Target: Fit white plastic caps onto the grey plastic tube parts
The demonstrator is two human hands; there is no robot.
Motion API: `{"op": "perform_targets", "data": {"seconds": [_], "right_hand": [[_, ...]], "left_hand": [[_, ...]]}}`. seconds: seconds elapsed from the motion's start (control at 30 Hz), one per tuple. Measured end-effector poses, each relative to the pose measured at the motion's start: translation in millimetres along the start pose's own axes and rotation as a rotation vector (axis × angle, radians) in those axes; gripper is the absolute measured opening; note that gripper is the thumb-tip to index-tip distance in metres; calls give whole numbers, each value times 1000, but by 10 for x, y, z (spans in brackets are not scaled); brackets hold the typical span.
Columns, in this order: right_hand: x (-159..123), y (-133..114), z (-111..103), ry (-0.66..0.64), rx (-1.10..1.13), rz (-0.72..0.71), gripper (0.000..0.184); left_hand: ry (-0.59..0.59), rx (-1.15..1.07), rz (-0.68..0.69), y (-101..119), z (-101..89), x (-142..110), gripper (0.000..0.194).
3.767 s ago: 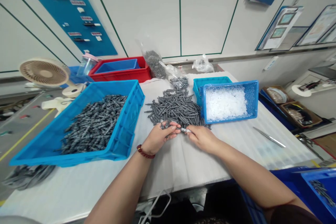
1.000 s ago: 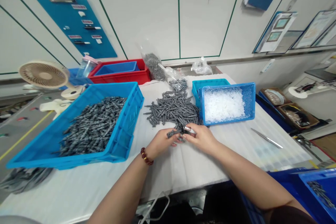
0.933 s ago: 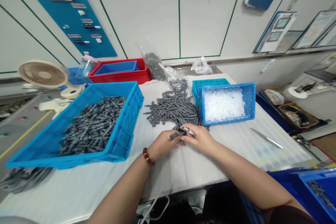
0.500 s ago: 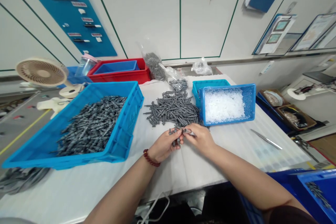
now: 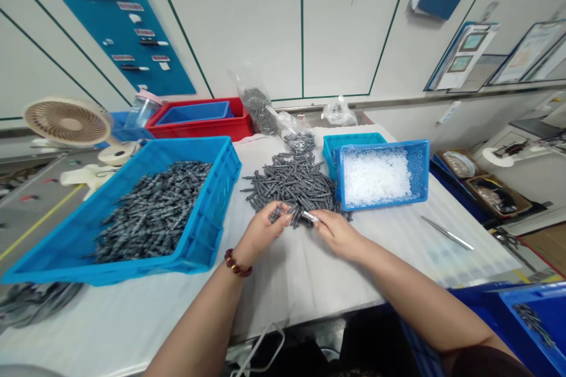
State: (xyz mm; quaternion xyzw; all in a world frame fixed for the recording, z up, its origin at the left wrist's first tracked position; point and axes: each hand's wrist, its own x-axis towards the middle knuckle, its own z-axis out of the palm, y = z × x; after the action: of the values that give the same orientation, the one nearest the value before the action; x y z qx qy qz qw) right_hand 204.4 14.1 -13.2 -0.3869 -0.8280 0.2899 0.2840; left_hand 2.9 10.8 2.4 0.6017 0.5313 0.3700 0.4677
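Observation:
My left hand is curled around several small grey plastic pins, at the near edge of a loose pile of grey pins on the white table. My right hand pinches one grey pin by its tip, touching the left hand's fingertips. A blue basket of small clear white rings stands just right of the pile. A large blue crate heaped with grey pins sits to the left of my hands.
Metal tweezers lie on the table to the right. A red tray with a blue tray inside, bags of parts and a small fan stand at the back. Dark blue bins sit at the lower right.
My hands stayed together at the pile's near edge, shifting slightly up and left; the left hand now holds a pin bundle higher, and the right hand still pinches a pin against it.

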Motion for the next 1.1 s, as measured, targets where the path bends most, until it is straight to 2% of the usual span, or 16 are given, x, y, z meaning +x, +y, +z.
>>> {"op": "perform_targets", "data": {"seconds": [0.1,0.33,0.43,0.7,0.77,0.9,1.03,1.1], "right_hand": [[2,10,-13,-12,-13,-3,20],[6,21,-34,-63,-39,-8,19],[8,8,-42,-78,-62,-10,18],[-2,5,-31,-192,-225,79,16],[-6,15,-26,-217,-234,63,17],[-8,16,-17,-277,-243,30,17],[-4,-21,-10,-272,-308,81,15],[-3,-52,-7,-260,-369,135,21]], "left_hand": [[33,96,57,7,-21,-4,22],[83,256,217,14,-53,11,14],[81,295,239,4,-54,7,13],[-9,404,283,-44,-16,1,12],[-12,438,296,-50,-8,3,12],[-101,499,299,-48,15,-1,14],[-117,528,317,-65,42,-6,15],[-117,542,323,-83,55,-11,15]]}}
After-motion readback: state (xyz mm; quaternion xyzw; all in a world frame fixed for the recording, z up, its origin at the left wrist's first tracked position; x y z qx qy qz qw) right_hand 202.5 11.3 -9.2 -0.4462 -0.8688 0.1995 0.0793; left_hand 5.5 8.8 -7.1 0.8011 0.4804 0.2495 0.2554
